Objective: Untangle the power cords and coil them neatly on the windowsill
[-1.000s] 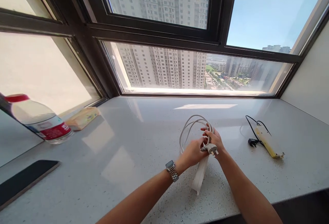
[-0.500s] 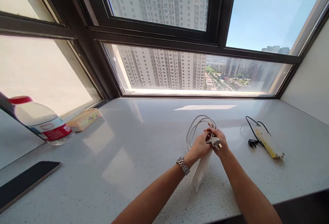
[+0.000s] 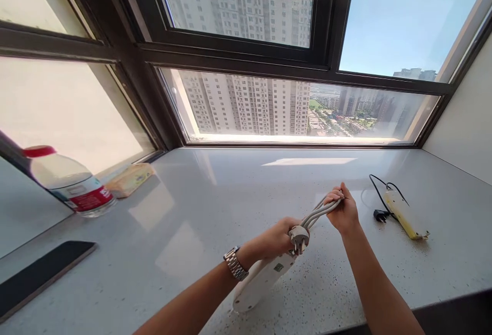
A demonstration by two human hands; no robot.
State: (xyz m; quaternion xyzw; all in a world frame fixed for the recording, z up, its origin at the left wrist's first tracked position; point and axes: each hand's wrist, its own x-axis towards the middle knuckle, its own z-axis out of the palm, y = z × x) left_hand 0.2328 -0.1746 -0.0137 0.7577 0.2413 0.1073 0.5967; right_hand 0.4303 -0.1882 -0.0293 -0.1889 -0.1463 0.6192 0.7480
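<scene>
A white power strip (image 3: 258, 281) is held above the pale speckled sill (image 3: 215, 207), with its white cord (image 3: 315, 214) bundled in several strands. My left hand (image 3: 277, 239), a metal watch on its wrist, is closed around the strip's top end and the cord bundle, with the white plug (image 3: 299, 237) sticking out beside it. Up and to the right, my right hand (image 3: 343, 211) is closed on the far end of the bundle, drawing the strands straight.
A second, yellowed power strip (image 3: 406, 214) with a black cord and plug (image 3: 378, 215) lies at the right. A red-capped plastic bottle (image 3: 69, 181) and a yellowish pack (image 3: 130, 179) sit at the left, a dark flat slab (image 3: 42, 274) at the near left. Windows stand behind the sill.
The loose loop of cord has been pulled flat into a straight bundle. My right hand moved up and right along it; my left hand and the strip tilted down and left.
</scene>
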